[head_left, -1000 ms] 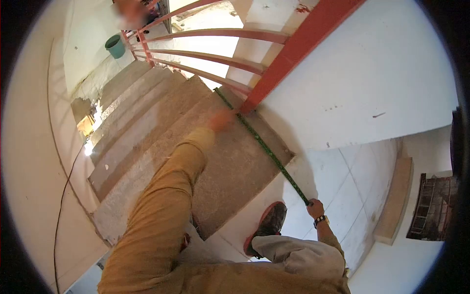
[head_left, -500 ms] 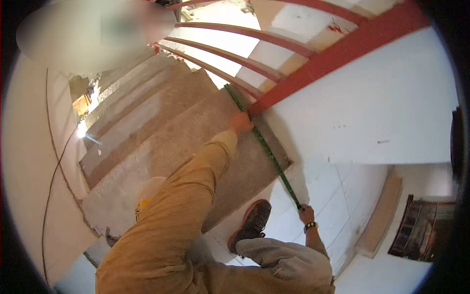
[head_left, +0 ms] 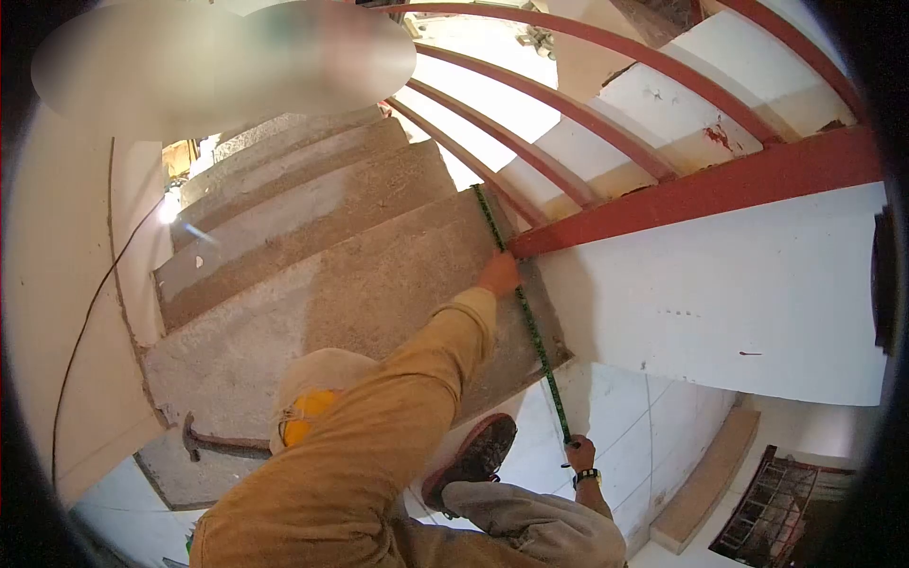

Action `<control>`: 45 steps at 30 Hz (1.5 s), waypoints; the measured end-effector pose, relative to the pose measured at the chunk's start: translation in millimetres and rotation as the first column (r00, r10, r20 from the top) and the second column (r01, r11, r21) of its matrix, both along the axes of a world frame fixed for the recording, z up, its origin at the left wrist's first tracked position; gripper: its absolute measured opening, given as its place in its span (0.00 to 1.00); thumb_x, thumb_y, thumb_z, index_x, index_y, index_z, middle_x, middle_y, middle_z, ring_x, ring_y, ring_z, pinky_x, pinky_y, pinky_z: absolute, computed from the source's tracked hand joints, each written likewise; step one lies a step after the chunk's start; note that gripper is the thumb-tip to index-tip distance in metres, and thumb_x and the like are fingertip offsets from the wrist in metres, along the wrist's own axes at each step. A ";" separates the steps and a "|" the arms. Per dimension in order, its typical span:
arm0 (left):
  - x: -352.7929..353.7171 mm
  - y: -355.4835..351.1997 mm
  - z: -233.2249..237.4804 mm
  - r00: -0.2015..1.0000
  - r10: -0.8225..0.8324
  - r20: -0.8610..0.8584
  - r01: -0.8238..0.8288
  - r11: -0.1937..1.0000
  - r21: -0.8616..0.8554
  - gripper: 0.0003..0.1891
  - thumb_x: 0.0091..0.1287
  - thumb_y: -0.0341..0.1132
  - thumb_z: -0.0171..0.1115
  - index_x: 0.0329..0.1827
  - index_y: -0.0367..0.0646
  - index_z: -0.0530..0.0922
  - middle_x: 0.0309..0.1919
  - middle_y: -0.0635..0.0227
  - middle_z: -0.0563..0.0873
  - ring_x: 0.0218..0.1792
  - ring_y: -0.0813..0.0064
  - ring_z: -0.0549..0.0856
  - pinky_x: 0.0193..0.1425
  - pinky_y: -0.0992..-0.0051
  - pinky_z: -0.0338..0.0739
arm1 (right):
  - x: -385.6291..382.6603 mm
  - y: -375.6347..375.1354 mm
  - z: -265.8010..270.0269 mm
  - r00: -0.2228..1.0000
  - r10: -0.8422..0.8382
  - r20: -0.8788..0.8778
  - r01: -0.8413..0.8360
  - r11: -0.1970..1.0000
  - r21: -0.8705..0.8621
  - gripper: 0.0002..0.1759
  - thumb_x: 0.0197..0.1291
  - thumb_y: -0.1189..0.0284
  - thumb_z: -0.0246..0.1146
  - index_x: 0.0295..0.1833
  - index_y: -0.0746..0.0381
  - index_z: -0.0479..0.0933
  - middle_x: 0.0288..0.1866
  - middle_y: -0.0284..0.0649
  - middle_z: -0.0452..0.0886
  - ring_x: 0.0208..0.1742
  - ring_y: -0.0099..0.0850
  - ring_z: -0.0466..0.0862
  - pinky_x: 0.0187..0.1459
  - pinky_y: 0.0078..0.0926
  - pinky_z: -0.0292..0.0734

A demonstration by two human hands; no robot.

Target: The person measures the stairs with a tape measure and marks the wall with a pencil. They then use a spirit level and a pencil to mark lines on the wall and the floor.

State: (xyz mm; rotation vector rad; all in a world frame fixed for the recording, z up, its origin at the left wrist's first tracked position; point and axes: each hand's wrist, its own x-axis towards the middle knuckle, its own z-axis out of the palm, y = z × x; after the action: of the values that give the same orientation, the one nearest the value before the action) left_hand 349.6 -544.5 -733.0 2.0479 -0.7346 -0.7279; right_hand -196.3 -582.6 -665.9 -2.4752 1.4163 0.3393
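Note:
A dark green strip with markings (head_left: 535,331) runs along the right end of the concrete step (head_left: 379,256), past its front edge and over the white tiles. My left hand (head_left: 500,275), at the end of a tan sleeve, is closed on the strip's upper part, beside the lower end of the red metal beam (head_left: 701,194). My right hand (head_left: 579,452), with a watch at the wrist, is closed on the strip's lower end above the tiles (head_left: 615,426).
Red curved bars (head_left: 568,95) rise from the beam. A hammer (head_left: 222,443) lies at the lower left, near a yellow object (head_left: 308,412). A dark cable (head_left: 95,303) hangs along the left wall. My shoe (head_left: 478,454) is on the tiles.
The view has shifted, showing more of the red bars and the hammer. Both hands still hold the strip and appear lower in view; it lies along the same side of the step.

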 end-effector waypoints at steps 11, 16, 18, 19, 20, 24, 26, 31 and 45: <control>34.2 14.6 -16.2 0.955 -0.240 0.173 0.247 0.969 -0.025 0.12 0.66 0.32 0.62 0.49 0.38 0.84 0.41 0.56 0.88 0.45 0.57 0.86 0.50 0.61 0.81 | -5.0 -3.2 -12.3 0.982 -0.097 -0.163 0.111 0.991 0.076 0.15 0.55 0.63 0.63 0.44 0.58 0.84 0.46 0.50 0.85 0.49 0.50 0.84 0.55 0.43 0.79; 50.6 40.9 -7.1 0.750 -0.482 0.453 0.548 0.837 -0.015 0.07 0.67 0.29 0.60 0.44 0.38 0.82 0.40 0.64 0.82 0.41 0.69 0.79 0.44 0.67 0.77 | 11.6 10.4 -0.9 0.978 -0.088 -0.190 0.085 0.996 -0.026 0.16 0.61 0.66 0.57 0.51 0.59 0.81 0.46 0.52 0.84 0.50 0.53 0.82 0.55 0.51 0.77; 59.4 37.2 -23.0 0.855 -0.489 0.174 0.515 0.843 -0.157 0.07 0.66 0.27 0.60 0.45 0.36 0.81 0.42 0.65 0.81 0.41 0.70 0.78 0.43 0.68 0.77 | 32.0 28.6 15.0 0.957 -0.170 -0.236 0.130 0.976 -0.174 0.17 0.61 0.66 0.57 0.54 0.55 0.80 0.50 0.47 0.82 0.55 0.49 0.80 0.55 0.53 0.76; 60.3 32.7 -29.0 0.879 -0.476 0.023 0.469 0.856 -0.215 0.08 0.67 0.27 0.59 0.47 0.36 0.81 0.43 0.65 0.82 0.41 0.70 0.79 0.43 0.69 0.76 | 39.4 26.8 20.9 0.952 -0.178 -0.249 0.141 0.978 -0.156 0.19 0.60 0.66 0.60 0.58 0.54 0.78 0.48 0.48 0.81 0.54 0.49 0.80 0.53 0.51 0.78; 61.0 28.5 -34.8 0.883 -0.451 -0.128 0.407 0.874 -0.266 0.10 0.67 0.27 0.58 0.49 0.37 0.81 0.43 0.65 0.82 0.41 0.70 0.79 0.42 0.70 0.76 | 48.5 26.3 26.9 0.949 -0.180 -0.260 0.149 0.980 -0.135 0.23 0.58 0.66 0.62 0.61 0.54 0.76 0.47 0.48 0.81 0.52 0.49 0.81 0.52 0.49 0.79; 64.8 20.2 -84.8 0.864 -0.398 -0.308 0.223 0.852 -0.473 0.18 0.71 0.28 0.51 0.62 0.39 0.76 0.42 0.67 0.82 0.38 0.74 0.79 0.39 0.76 0.71 | 45.4 26.5 17.3 0.965 -0.113 -0.235 0.071 0.981 -0.183 0.19 0.60 0.66 0.61 0.58 0.53 0.78 0.48 0.46 0.80 0.53 0.46 0.80 0.51 0.50 0.78; 62.2 17.7 -88.1 0.800 -0.354 -0.484 0.087 0.867 -0.490 0.21 0.70 0.27 0.50 0.67 0.39 0.73 0.43 0.67 0.82 0.39 0.74 0.80 0.39 0.76 0.70 | 52.5 26.1 20.8 0.960 -0.133 -0.246 0.096 0.983 -0.159 0.18 0.60 0.67 0.60 0.57 0.52 0.79 0.51 0.44 0.80 0.55 0.45 0.78 0.53 0.51 0.75; 56.1 16.1 -26.0 0.584 -0.110 -0.804 -0.118 0.969 -0.218 0.24 0.69 0.25 0.50 0.69 0.39 0.72 0.42 0.68 0.81 0.40 0.75 0.80 0.39 0.76 0.69 | 50.5 24.1 21.1 0.970 -0.109 -0.216 0.067 0.979 -0.193 0.16 0.62 0.66 0.59 0.54 0.52 0.81 0.47 0.45 0.80 0.51 0.45 0.79 0.49 0.50 0.78; 46.1 28.0 8.6 0.677 -0.129 -0.725 -0.050 0.974 -0.220 0.27 0.67 0.27 0.50 0.72 0.43 0.70 0.36 0.74 0.81 0.34 0.80 0.75 0.36 0.77 0.69 | 50.3 22.0 16.9 0.947 -0.097 -0.306 0.062 0.990 -0.123 0.16 0.61 0.64 0.57 0.54 0.51 0.81 0.46 0.43 0.80 0.49 0.43 0.81 0.49 0.53 0.79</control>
State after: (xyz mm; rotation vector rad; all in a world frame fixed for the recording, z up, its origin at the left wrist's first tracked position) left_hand 395.7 -516.6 -724.4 1.3381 -0.3519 -1.3259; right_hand -146.1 -560.6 -649.1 -2.5269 1.6947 0.6760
